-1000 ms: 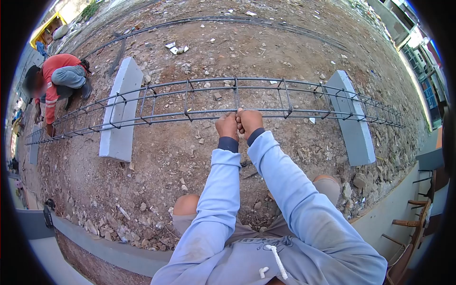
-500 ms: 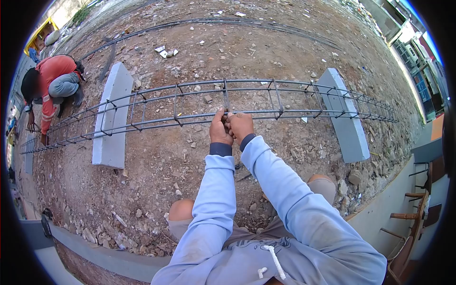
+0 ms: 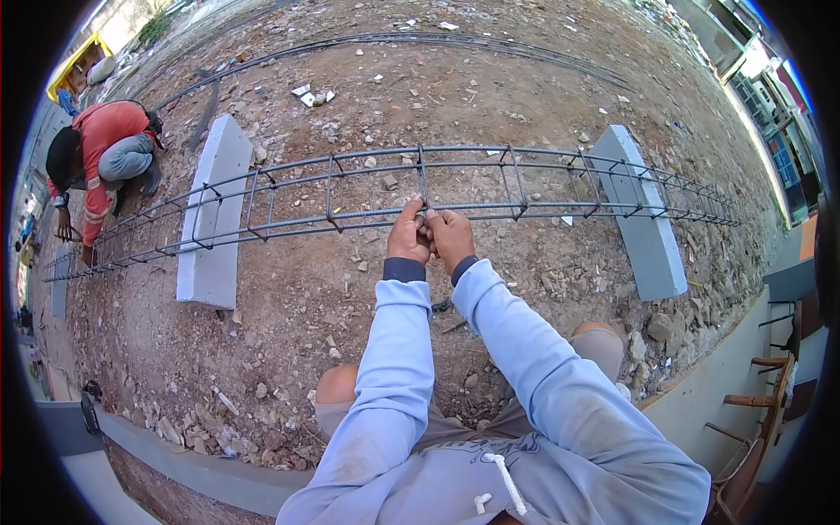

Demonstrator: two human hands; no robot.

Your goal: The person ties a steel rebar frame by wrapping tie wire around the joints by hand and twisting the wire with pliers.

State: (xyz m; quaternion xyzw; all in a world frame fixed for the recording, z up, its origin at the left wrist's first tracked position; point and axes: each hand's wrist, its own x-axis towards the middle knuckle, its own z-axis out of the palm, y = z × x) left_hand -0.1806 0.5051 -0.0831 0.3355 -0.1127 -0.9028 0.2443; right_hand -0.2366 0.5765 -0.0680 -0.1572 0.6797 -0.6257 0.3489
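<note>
A long steel rebar cage (image 3: pixel 367 215) runs left to right in front of me, with stirrups spaced along its bars. My left hand (image 3: pixel 408 236) and my right hand (image 3: pixel 450 238) meet at its near lower bar, where a stirrup crosses. Both hands are closed, their fingers curled together and the thumbs up against the bar. Whatever lies between the fingertips is hidden or too thin to name.
The cage rests across two grey blocks, a left block (image 3: pixel 210 210) and a right block (image 3: pixel 646 236). A co-worker in a red top (image 3: pixel 109 144) crouches at the cage's left end. Loose long bars (image 3: pixel 394 38) lie beyond on rubble-strewn dirt; wooden furniture (image 3: pixel 770 402) stands at right.
The whole scene has shifted slightly to the right in view. My hands stay together at the same stirrup, with only small finger changes. The co-worker's head has lifted a little.
</note>
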